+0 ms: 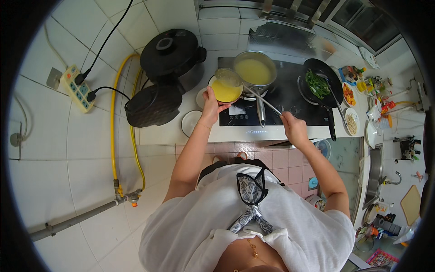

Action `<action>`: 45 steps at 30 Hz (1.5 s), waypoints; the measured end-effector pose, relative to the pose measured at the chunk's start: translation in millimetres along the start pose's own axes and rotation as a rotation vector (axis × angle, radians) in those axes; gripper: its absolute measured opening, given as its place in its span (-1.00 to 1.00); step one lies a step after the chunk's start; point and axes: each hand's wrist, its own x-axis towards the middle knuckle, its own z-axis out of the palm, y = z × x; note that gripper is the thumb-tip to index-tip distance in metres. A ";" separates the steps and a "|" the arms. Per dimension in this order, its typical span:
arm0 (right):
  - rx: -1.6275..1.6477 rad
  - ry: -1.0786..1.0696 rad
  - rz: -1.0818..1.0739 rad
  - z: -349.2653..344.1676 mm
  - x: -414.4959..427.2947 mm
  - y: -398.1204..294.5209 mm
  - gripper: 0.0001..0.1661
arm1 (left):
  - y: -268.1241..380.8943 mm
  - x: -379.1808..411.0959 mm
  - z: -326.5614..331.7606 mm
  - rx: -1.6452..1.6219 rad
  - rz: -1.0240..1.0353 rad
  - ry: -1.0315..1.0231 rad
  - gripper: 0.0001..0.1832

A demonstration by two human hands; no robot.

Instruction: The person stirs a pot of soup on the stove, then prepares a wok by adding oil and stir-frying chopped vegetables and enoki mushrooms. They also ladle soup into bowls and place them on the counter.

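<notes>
My left hand (212,108) holds a bowl (232,101) of yellow liquid by its near side, left of the stove. The handle of a metal ladle (268,102) is in my right hand (295,128). The ladle's head rests over the bowl's far rim; whether it touches the rim I cannot tell. Behind and to the right, a metal saucepan (261,82) with pale yellow liquid stands on the left burner, its handle towards me. On the right burner sits a black wok (331,66) with green vegetables (317,85) and a metal spatula (334,93) inside.
At left stand a black rice cooker (170,56) and a black appliance with a patterned lid (153,105). A white bowl (190,123) lies by the counter's front edge. Plates of cut food (351,121) flank the wok. A yellow gas hose (113,136) runs down the wall; a sink (373,173) is at right.
</notes>
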 end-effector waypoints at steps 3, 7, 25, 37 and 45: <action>0.069 -0.010 0.050 5.1 -3.7 -2.4 -0.89 | 1.0 0.5 2.2 -0.005 -0.009 -0.001 -0.30; 0.351 -0.022 0.069 11.4 -2.6 6.5 -0.82 | 1.4 -0.7 5.3 -0.006 -0.021 -0.010 -0.31; 1.205 -0.401 0.967 -15.0 49.0 48.1 -0.73 | 56.1 23.0 -30.7 -0.003 -0.284 -0.165 -0.28; 0.235 -0.227 0.489 26.6 88.6 93.8 -0.73 | 92.5 16.1 -38.1 0.044 -0.378 -0.256 -0.33; 0.218 -0.183 0.489 40.3 99.3 76.0 -0.72 | 98.3 8.3 -32.2 0.067 -0.376 -0.296 -0.31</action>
